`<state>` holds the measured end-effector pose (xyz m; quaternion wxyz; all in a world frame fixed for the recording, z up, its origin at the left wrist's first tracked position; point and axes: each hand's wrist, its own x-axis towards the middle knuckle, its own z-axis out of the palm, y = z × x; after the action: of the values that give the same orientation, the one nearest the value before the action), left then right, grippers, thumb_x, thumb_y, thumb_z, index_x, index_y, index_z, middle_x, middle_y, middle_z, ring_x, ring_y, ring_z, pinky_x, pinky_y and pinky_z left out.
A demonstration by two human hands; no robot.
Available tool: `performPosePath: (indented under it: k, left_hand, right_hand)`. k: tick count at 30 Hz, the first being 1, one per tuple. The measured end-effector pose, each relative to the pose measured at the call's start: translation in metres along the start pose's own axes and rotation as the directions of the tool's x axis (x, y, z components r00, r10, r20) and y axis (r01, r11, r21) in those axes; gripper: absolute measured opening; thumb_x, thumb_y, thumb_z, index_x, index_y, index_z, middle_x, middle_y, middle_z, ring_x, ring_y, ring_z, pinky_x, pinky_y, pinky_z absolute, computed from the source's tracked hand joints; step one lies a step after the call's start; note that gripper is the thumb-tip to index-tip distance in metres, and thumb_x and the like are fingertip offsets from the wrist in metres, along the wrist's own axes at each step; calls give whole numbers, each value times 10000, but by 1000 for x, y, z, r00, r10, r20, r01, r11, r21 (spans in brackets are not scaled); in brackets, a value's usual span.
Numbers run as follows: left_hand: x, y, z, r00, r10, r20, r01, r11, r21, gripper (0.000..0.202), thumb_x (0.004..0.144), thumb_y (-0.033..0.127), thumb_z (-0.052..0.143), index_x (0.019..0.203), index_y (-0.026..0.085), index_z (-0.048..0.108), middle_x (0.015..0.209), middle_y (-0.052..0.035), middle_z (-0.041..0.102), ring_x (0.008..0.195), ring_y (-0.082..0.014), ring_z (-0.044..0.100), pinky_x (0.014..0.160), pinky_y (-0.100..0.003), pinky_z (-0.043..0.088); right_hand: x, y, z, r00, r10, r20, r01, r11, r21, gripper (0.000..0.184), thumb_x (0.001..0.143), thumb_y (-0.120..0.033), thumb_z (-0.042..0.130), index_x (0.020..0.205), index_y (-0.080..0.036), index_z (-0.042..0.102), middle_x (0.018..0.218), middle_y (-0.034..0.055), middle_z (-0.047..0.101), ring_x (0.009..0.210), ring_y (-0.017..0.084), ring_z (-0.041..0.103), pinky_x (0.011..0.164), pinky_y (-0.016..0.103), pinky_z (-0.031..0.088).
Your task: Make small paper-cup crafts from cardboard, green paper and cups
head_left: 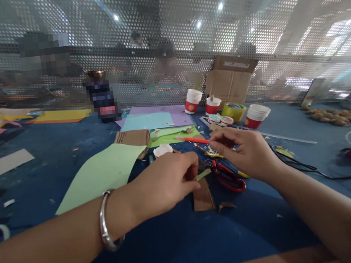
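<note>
Hands work apart over the blue table [175, 241]: the left hand [165, 183] pinches one pale green paper strip [203, 174] just above one brown cardboard piece [203, 196], and the right hand [247, 153] grips one orange pencil [192, 139] by its end. One pair of red-handled scissors [229, 177] lies between them. Three red-and-white paper cups [192, 101] and one yellow tape roll [233, 110] stand beyond.

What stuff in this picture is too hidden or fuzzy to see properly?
All in the head view:
- The left hand pinches a pale strip; its fingers cover most of it.
- The scissors: blades hidden by the hands.
- The orange stick: near end vanishes inside the right hand.
- Behind the mesh screen: everything blurred.
- The brown lumps at far right: too small to name.
</note>
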<state>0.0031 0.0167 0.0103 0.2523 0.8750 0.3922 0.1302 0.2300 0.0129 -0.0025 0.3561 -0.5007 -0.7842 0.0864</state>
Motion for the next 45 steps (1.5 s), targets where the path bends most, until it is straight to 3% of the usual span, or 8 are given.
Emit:
performPosePath:
  k: [5, 8, 15, 20, 27, 31, 37, 45]
  left_hand:
    - [4, -12, -1, 980, -97, -175, 9, 896, -444, 199, 796, 286, 747, 874, 206, 582, 770, 15, 680, 685, -144, 631, 594, -256, 465]
    - [4, -16, 1, 969, -139, -204, 0, 827, -562, 329, 809, 314, 746, 1056, 225, 548, 819, -2, 714, 696, -154, 649, 568, -253, 472]
    - [2, -7, 9, 954, -167, -248, -29, 774, -633, 372, 843, 264, 702, 1121, 259, 456, 733, 54, 664, 537, -102, 558, 461, -206, 401]
    - [2, -2, 14, 952, -150, -266, -70, 741, -668, 352, 838, 237, 702, 1057, 257, 427, 680, 70, 607, 571, -113, 572, 493, -211, 427]
    - [4, -5, 18, 967, -194, -164, -26, 565, -825, 309, 925, 340, 628, 1144, 252, 428, 773, 45, 655, 448, -56, 452, 417, -187, 338]
    - [6, -5, 23, 951, -210, -226, -72, 560, -825, 401, 844, 288, 744, 1114, 226, 454, 810, 27, 657, 693, -105, 612, 564, -193, 455]
    - [7, -3, 23, 941, -188, -281, -112, 610, -784, 333, 854, 217, 726, 1066, 227, 470, 716, 64, 609, 596, -72, 560, 539, -174, 431]
    - [8, 0, 21, 953, -198, -229, -102, 503, -858, 291, 927, 297, 657, 1135, 226, 466, 761, 29, 653, 613, -104, 622, 454, -159, 392]
  right_hand:
    - [0, -1, 1, 999, 42, 7, -43, 997, 71, 164, 937, -338, 619, 919, -204, 712, 878, 32, 731, 685, 154, 596, 586, 255, 439]
    - [0, -3, 1, 994, 77, 73, -88, 984, 154, 194, 947, -370, 607, 897, -205, 698, 820, 23, 704, 685, 163, 602, 608, 270, 463]
    - [-3, -17, 4, 942, 95, 321, -222, 895, 387, 225, 944, -389, 620, 876, -190, 698, 695, -11, 638, 603, 128, 600, 568, 231, 472]
    - [-4, -22, 5, 942, 88, 324, -232, 867, 441, 201, 919, -343, 650, 811, -177, 680, 687, -14, 620, 596, 112, 582, 560, 215, 455]
    - [-4, -21, 5, 942, 136, 307, -279, 826, 490, 177, 923, -314, 635, 807, -181, 636, 657, -24, 601, 552, 98, 539, 494, 200, 413]
    - [-5, -18, 8, 945, 113, 307, -253, 848, 466, 196, 921, -340, 643, 821, -172, 646, 669, -22, 597, 569, 98, 538, 515, 201, 427]
    - [-6, -18, 9, 941, 100, 325, -248, 855, 455, 213, 938, -348, 619, 828, -169, 654, 707, -11, 627, 598, 102, 576, 568, 208, 468]
    - [-5, -20, 5, 937, 159, 310, -302, 814, 496, 190, 932, -326, 614, 828, -171, 648, 654, -30, 604, 538, 82, 531, 483, 185, 406]
